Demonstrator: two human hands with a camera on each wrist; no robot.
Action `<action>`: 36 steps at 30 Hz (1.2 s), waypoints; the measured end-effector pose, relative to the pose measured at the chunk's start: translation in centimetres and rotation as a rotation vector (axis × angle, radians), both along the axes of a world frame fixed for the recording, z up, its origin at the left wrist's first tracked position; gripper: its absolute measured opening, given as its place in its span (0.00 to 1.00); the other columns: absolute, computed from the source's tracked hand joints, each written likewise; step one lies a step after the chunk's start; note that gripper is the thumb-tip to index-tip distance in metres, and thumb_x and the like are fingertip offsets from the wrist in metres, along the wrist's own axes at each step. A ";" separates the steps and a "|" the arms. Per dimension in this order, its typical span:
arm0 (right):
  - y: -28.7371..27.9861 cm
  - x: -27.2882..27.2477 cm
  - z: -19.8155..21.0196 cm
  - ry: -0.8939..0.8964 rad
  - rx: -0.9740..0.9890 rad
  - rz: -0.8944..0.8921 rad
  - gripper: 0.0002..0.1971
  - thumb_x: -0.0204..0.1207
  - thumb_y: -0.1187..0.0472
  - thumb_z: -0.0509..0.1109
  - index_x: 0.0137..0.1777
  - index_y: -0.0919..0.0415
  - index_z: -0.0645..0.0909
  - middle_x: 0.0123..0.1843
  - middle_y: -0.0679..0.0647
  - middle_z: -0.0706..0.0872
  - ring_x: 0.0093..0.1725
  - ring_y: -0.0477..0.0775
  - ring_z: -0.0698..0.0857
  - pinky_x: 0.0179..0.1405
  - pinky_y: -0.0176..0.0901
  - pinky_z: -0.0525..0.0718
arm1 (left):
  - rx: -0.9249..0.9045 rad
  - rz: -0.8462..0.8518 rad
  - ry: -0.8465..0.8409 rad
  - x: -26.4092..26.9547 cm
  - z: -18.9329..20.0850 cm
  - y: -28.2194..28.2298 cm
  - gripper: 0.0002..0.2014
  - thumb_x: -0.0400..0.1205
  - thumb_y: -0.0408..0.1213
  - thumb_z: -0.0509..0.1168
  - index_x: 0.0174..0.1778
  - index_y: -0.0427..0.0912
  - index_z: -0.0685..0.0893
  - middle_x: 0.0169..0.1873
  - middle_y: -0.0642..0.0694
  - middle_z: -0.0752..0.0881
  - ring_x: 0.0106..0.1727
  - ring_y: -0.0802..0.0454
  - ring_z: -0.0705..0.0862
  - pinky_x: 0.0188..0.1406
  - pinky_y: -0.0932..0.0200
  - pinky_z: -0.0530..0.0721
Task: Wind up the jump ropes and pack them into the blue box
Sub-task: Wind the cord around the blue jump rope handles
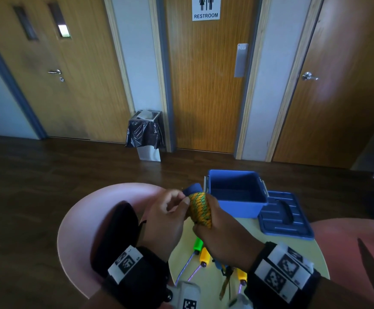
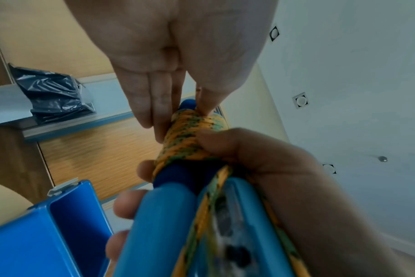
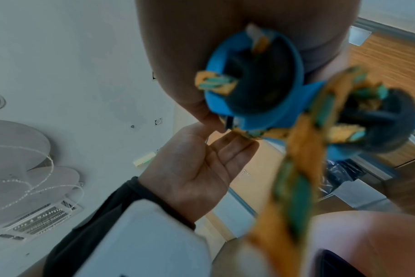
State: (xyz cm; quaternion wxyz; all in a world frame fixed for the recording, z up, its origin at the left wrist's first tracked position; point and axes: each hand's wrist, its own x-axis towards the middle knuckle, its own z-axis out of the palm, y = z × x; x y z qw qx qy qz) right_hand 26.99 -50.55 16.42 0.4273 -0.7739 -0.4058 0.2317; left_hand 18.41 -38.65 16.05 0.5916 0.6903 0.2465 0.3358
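Overhead, right hand (image 1: 221, 237) clenched around rope-wound blue handles (image 1: 200, 207), left hand (image 1: 168, 214) fingertips pinching its yellow cord.

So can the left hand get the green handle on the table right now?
Probably not yet: the left hand is pinching the wound orange rope, and the green handle lies beneath both hands.

A round, pale yellow tabletop (image 1: 255, 226) is shown. On it stand the open blue box (image 1: 237, 192) at the far edge and, just beside it to the right, its lid (image 1: 284, 216). Nearer, jump ropes with green (image 1: 198, 244) and yellow handles (image 1: 204, 256) are laid loose on the surface.
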 end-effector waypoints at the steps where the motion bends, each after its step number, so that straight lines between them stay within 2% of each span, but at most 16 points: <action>1: 0.0 -0.1 0.2 -0.021 -0.002 -0.010 0.26 0.73 0.53 0.65 0.69 0.37 0.64 0.42 0.53 0.86 0.37 0.55 0.86 0.43 0.63 0.86 | -0.016 0.007 -0.015 0.1 0.0 -0.2 0.07 0.83 0.29 0.67 0.39 0.41 0.82 0.31 0.41 0.83 0.34 0.55 0.82 0.39 0.54 0.82; 4: -0.3 -0.5 0.2 -0.133 -0.040 -0.058 0.30 0.72 0.51 0.63 0.75 0.40 0.58 0.47 0.50 0.86 0.43 0.54 0.86 0.46 0.60 0.86 | -0.087 0.009 -0.037 0.6 -0.2 -0.9 0.08 0.85 0.29 0.65 0.40 0.41 0.85 0.37 0.32 0.85 0.37 0.51 0.85 0.37 0.58 0.85; 9: -1.6 -0.3 0.1 -0.340 -0.074 -0.151 0.35 0.76 0.50 0.62 0.81 0.50 0.51 0.56 0.55 0.84 0.52 0.59 0.86 0.50 0.57 0.85 | -0.078 0.001 0.000 2.5 -1.0 -2.6 0.11 0.86 0.32 0.63 0.43 0.49 0.88 0.38 0.44 0.89 0.37 0.52 0.87 0.33 0.61 0.84; 11: -2.5 0.5 0.2 -0.425 -0.118 -0.166 0.37 0.80 0.47 0.62 0.83 0.54 0.48 0.60 0.57 0.83 0.57 0.59 0.86 0.51 0.55 0.84 | -0.103 -0.010 0.013 3.5 -1.1 -3.5 0.10 0.86 0.33 0.62 0.45 0.48 0.88 0.39 0.42 0.89 0.37 0.46 0.88 0.35 0.55 0.84; 13: -3.5 1.4 0.1 -0.507 -0.193 -0.173 0.38 0.82 0.45 0.61 0.84 0.56 0.45 0.61 0.58 0.82 0.57 0.59 0.87 0.50 0.54 0.85 | -0.146 -0.044 0.022 4.7 -1.0 -4.8 0.11 0.85 0.32 0.60 0.43 0.44 0.87 0.38 0.37 0.87 0.40 0.35 0.88 0.37 0.49 0.83; 15: -4.4 2.4 0.0 -0.596 -0.274 -0.190 0.39 0.82 0.46 0.60 0.85 0.57 0.43 0.62 0.57 0.81 0.57 0.58 0.87 0.48 0.52 0.85 | -0.247 -0.060 0.021 6.1 -0.6 -6.2 0.13 0.84 0.30 0.58 0.44 0.42 0.88 0.39 0.36 0.88 0.44 0.31 0.89 0.36 0.50 0.84; 17: -5.5 3.8 -0.1 -0.680 -0.328 -0.220 0.40 0.81 0.49 0.60 0.86 0.57 0.42 0.63 0.57 0.81 0.56 0.57 0.88 0.43 0.49 0.83 | -0.365 -0.077 0.046 7.7 -0.3 -7.7 0.14 0.84 0.30 0.57 0.49 0.42 0.89 0.44 0.37 0.91 0.46 0.35 0.91 0.33 0.53 0.85; 19: -6.8 5.3 -0.1 -0.756 -0.374 -0.230 0.40 0.81 0.51 0.59 0.87 0.58 0.42 0.63 0.58 0.81 0.55 0.57 0.88 0.39 0.47 0.82 | -0.450 -0.108 0.092 9.3 -0.1 -9.3 0.14 0.85 0.34 0.57 0.54 0.44 0.88 0.49 0.40 0.91 0.49 0.39 0.92 0.32 0.54 0.85; 22: -8.6 7.6 -0.3 -0.856 -0.439 -0.223 0.40 0.82 0.50 0.60 0.87 0.60 0.44 0.61 0.59 0.81 0.49 0.56 0.89 0.33 0.45 0.77 | -0.550 -0.146 0.118 11.4 0.5 -11.8 0.14 0.85 0.39 0.57 0.52 0.47 0.90 0.50 0.46 0.92 0.48 0.44 0.91 0.35 0.54 0.83; 24: -9.8 9.3 -0.3 -0.832 -0.442 -0.229 0.42 0.80 0.48 0.63 0.87 0.60 0.46 0.59 0.59 0.82 0.48 0.57 0.90 0.32 0.45 0.75 | -0.531 -0.128 0.110 12.7 0.7 -13.1 0.15 0.85 0.38 0.57 0.48 0.45 0.91 0.50 0.45 0.92 0.46 0.44 0.90 0.36 0.53 0.83; 27: -11.5 12.3 -0.6 -0.618 -0.334 -0.146 0.38 0.80 0.50 0.63 0.84 0.58 0.47 0.60 0.60 0.83 0.52 0.62 0.89 0.38 0.49 0.80 | -0.385 -0.055 0.131 14.8 0.1 -14.7 0.09 0.86 0.32 0.57 0.47 0.41 0.83 0.57 0.34 0.85 0.49 0.35 0.89 0.36 0.51 0.82; 29: -12.8 14.2 -0.7 -0.465 -0.243 -0.074 0.33 0.80 0.50 0.61 0.80 0.56 0.52 0.58 0.61 0.85 0.51 0.64 0.88 0.43 0.54 0.84 | -0.352 0.014 0.131 15.7 -0.6 -15.9 0.07 0.86 0.33 0.58 0.47 0.46 0.80 0.52 0.32 0.86 0.42 0.38 0.88 0.33 0.53 0.82; 31: -13.8 15.3 -0.7 -0.401 -0.207 -0.040 0.29 0.81 0.48 0.61 0.77 0.56 0.56 0.55 0.59 0.86 0.49 0.63 0.88 0.42 0.54 0.83 | -0.377 0.049 0.104 16.4 -1.1 -17.0 0.06 0.86 0.35 0.60 0.51 0.49 0.81 0.46 0.34 0.88 0.38 0.41 0.87 0.31 0.54 0.83; 34: -15.1 16.4 -1.3 -0.345 -0.195 -0.004 0.27 0.80 0.49 0.63 0.75 0.54 0.58 0.53 0.56 0.87 0.47 0.60 0.88 0.43 0.55 0.85 | -0.415 0.036 0.102 17.1 -1.2 -18.3 0.07 0.87 0.33 0.58 0.56 0.41 0.81 0.39 0.38 0.88 0.32 0.46 0.87 0.24 0.59 0.82; 36: -15.5 16.9 -1.6 -0.345 -0.209 0.011 0.28 0.80 0.49 0.63 0.76 0.55 0.58 0.53 0.56 0.87 0.46 0.59 0.87 0.43 0.55 0.85 | -0.409 0.027 0.127 17.5 -1.4 -18.9 0.09 0.87 0.33 0.56 0.57 0.37 0.81 0.41 0.38 0.88 0.32 0.48 0.88 0.23 0.61 0.82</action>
